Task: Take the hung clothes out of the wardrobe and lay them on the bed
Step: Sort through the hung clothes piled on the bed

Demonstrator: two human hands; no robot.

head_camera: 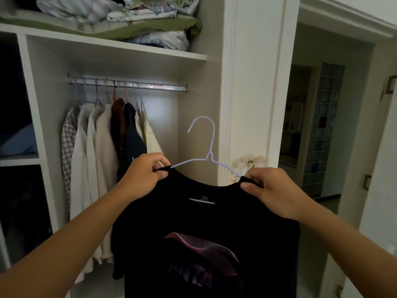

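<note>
Before an open white wardrobe (pixel 137 54), a person holds up a black T-shirt (pixel 206 244) on a pale wire hanger (pixel 209 155), clear of the rail and near the camera. Left hand (pixel 142 175): its grip is clamped on the shirt's left shoulder at the collar edge, thumb and fingers pinching the dark cloth where the hanger's arm enters it. Right hand (pixel 272 190): its grip is likewise pinched on the shirt's right shoulder, beside the hanger's other arm. The hanger's hook stands upright and free above the neckline, touching nothing, and its lower bar shows through the neck opening. A reddish dotted print and blurred lettering mark the shirt's chest. Farther back, a metal rail (pixel 129 84) under the shelf carries the rest of the hung clothes (pixel 103 147), bunched toward the left: a checked shirt, several cream and white garments, a brown one and a dark navy one. Folded bedding (pixel 120 16) is piled on the shelf above. At right, an open doorway (pixel 318 130) leads to a dim room with a glass-block wall. No bed shows in view.
</note>
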